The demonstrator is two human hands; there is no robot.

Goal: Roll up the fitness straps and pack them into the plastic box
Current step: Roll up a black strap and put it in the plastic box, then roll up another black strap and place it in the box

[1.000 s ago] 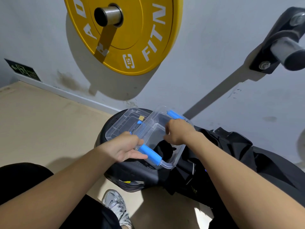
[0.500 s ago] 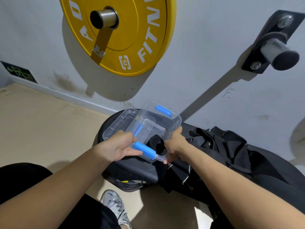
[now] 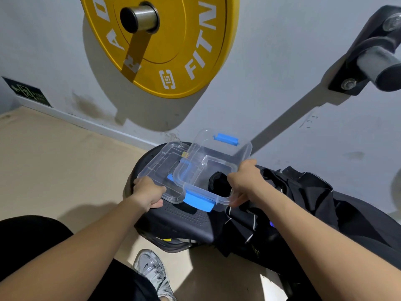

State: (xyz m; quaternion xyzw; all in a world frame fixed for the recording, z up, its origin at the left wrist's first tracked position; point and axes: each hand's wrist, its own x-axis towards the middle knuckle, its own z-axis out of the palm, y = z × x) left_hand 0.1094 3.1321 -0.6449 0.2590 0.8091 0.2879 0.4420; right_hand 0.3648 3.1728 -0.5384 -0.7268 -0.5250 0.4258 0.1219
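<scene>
A clear plastic box (image 3: 219, 157) with blue latches is tilted above a black seat pad, and my right hand (image 3: 244, 182) grips its right rim. A rolled black strap (image 3: 219, 183) lies inside the box, next to my right hand. The clear lid (image 3: 165, 168) lies to the left, partly under the box. My left hand (image 3: 147, 193) grips the lid's near left edge. A blue latch (image 3: 198, 202) hangs on the box's near side.
The black seat pad (image 3: 184, 220) carries the lid. Black fabric and straps (image 3: 293, 203) are piled to the right. A yellow weight plate (image 3: 173, 44) hangs on the wall above, and a black peg bracket (image 3: 373, 55) sticks out at upper right. My shoe (image 3: 152, 270) is on the beige floor.
My right hand has come out of the box and taken its right rim. The box has lifted and tilted. My left hand has shifted from the blue latch onto the lid's edge.
</scene>
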